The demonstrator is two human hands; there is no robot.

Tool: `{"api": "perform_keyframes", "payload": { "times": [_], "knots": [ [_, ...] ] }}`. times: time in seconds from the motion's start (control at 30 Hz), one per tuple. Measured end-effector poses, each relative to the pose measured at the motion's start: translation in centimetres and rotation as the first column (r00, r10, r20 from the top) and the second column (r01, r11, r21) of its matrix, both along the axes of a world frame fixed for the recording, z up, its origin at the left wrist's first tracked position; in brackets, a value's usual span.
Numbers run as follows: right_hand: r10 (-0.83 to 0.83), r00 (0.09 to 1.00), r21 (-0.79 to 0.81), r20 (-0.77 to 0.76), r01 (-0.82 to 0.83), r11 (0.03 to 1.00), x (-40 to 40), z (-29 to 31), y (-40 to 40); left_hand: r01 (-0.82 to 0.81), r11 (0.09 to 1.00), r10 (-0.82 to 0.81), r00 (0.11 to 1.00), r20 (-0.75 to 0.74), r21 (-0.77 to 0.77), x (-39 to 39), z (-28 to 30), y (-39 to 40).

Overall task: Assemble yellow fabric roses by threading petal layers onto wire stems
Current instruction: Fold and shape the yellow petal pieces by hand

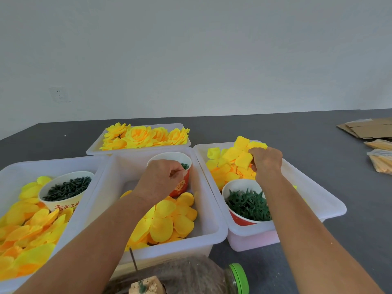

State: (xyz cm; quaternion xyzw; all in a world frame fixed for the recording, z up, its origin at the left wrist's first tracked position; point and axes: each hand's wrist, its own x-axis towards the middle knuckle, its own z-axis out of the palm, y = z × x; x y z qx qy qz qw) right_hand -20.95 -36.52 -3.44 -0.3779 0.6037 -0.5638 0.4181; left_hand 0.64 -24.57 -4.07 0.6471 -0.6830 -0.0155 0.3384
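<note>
Fingers of the right hand (266, 162) curl round a yellow petal layer (244, 154), pinching it just above the heap of petal layers in the right tub (331, 200). Fingers of the left hand (163, 179) are pressed together at the tips, thumb against forefinger, over the rim of a red paper cup (180, 185) that stands at the far end of the middle tub (214, 228); they seem to pinch something very small, though it is too tiny to make out. Small green rings (185, 166) show inside that cup just beyond the fingertips.

Round yellow petals (167, 221) lie loose on the floor of the middle tub, near the cup. In the right tub, nearer the person than the petal heap, a second red cup (239, 219) holds spiky green calyx pieces (248, 205). The left tub (12, 168) is filled with more yellow and orange petals (27, 236), and a white cup (61, 205) among them holds dark green stem parts (67, 188). Behind the middle tub a shallow tray (93, 148) carries finished yellow roses (142, 135).

At the near edge, a thin wire stem (133, 262) stands upright in a tan block (148, 286), just beside a clear jar with a green lid (239, 277) lying on its side. All tubs rest on a dark grey surface (297, 128), with flattened cardboard (369, 127) well apart at the far right.
</note>
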Motion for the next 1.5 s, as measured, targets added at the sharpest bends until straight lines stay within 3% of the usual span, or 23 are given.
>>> {"api": "perform_keyframes", "payload": {
  "times": [0.13, 0.23, 0.3, 0.4, 0.5, 0.63, 0.77, 0.8, 0.87, 1.0, 1.07, 1.13, 1.2, 1.23, 1.3, 1.37, 1.43, 1.5],
  "knots": [
    [0.041, 0.946, -0.041, 0.321, -0.029, 0.999, 0.1, 0.4, 0.2, -0.003, 1.0, 0.003, 1.0, -0.014, -0.001, 0.0, -0.1, 0.0],
    [0.161, 0.873, -0.146, 0.46, -0.104, 0.984, 0.3, 0.8, 0.8, -0.012, 0.998, 0.009, 0.998, -0.059, -0.057, -0.3, 0.3, -0.2],
    [0.279, 0.846, -0.213, 0.453, -0.201, 0.956, 0.6, 0.9, 1.3, -0.022, 0.996, 0.011, 0.991, -0.133, -0.084, -0.5, 0.8, -0.4],
    [0.439, 0.842, -0.255, 0.312, -0.371, 0.893, 1.4, 0.8, 2.0, 0.064, 0.998, -0.063, 0.939, -0.337, -0.01, -1.1, 2.1, -1.1],
    [0.564, 0.801, -0.278, 0.2, -0.506, 0.817, 2.3, 0.7, 2.8, 0.175, 0.978, -0.076, 0.806, -0.587, 0.113, -2.2, 3.2, -1.6],
    [0.665, 0.746, -0.307, 0.049, -0.622, 0.72, 3.4, 0.5, 3.8, 0.22, 0.97, -0.06, 0.619, -0.783, 0.1, -2.8, 2.5, -2.3],
    [0.812, 0.547, -0.282, 0.202, -0.762, 0.583, 3.8, 0.7, 4.1, 0.411, 0.911, -0.12, 0.324, -0.938, 0.025, -2.3, 1.8, -2.1],
    [0.83, 0.502, -0.288, 0.243, -0.78, 0.556, 3.9, 0.7, 4.2, 0.44, 0.898, -0.126, 0.285, -0.95, 0.013, -2.4, 1.9, -1.9],
    [0.824, 0.506, -0.294, 0.256, -0.771, 0.565, 4.0, 0.6, 4.1, 0.395, 0.918, -0.077, 0.293, -0.953, 0.047, -2.6, 2.0, -1.8],
    [0.756, 0.638, -0.309, 0.146, -0.696, 0.648, 3.9, 0.1, 3.7, 0.154, 0.984, 0.031, 0.325, -0.945, 0.086, -2.4, 1.8, -2.0],
    [0.673, 0.739, -0.319, 0.028, -0.632, 0.707, 4.1, -0.3, 3.8, 0.07, 0.997, 0.005, 0.462, -0.887, 0.042, -2.2, 1.6, -1.9],
    [0.564, 0.81, -0.35, -0.157, -0.58, 0.736, 4.3, -0.5, 4.0, 0.058, 0.998, -0.064, 0.677, -0.733, -0.034, -2.0, 1.4, -1.7],
    [0.44, 0.811, -0.364, -0.385, -0.572, 0.735, 4.3, -0.8, 3.9, 0.056, 0.996, -0.083, 0.87, -0.485, -0.07, -2.2, 1.2, -1.6],
    [0.394, 0.802, -0.37, -0.449, -0.568, 0.735, 4.3, -0.8, 3.9, 0.047, 0.996, -0.077, 0.906, -0.416, -0.081, -2.3, 1.1, -1.6],
    [0.359, 0.811, -0.391, -0.461, -0.549, 0.738, 4.2, -0.8, 3.8, 0.046, 0.995, -0.079, 0.901, -0.427, -0.087, -2.4, 1.0, -1.7],
    [0.433, 0.832, -0.392, -0.346, -0.547, 0.739, 4.2, -0.6, 3.9, 0.036, 0.998, -0.057, 0.844, -0.534, -0.05, -2.4, 1.1, -1.8],
    [0.611, 0.782, -0.351, -0.123, -0.61, 0.711, 4.3, -0.4, 4.1, 0.081, 0.996, -0.03, 0.675, -0.737, 0.033, -2.4, 1.3, -1.7],
    [0.746, 0.658, -0.305, 0.098, -0.694, 0.652, 4.1, -0.3, 4.0, 0.217, 0.973, -0.019, 0.42, -0.907, 0.081, -2.2, 1.6, -1.6]
  ]
}}
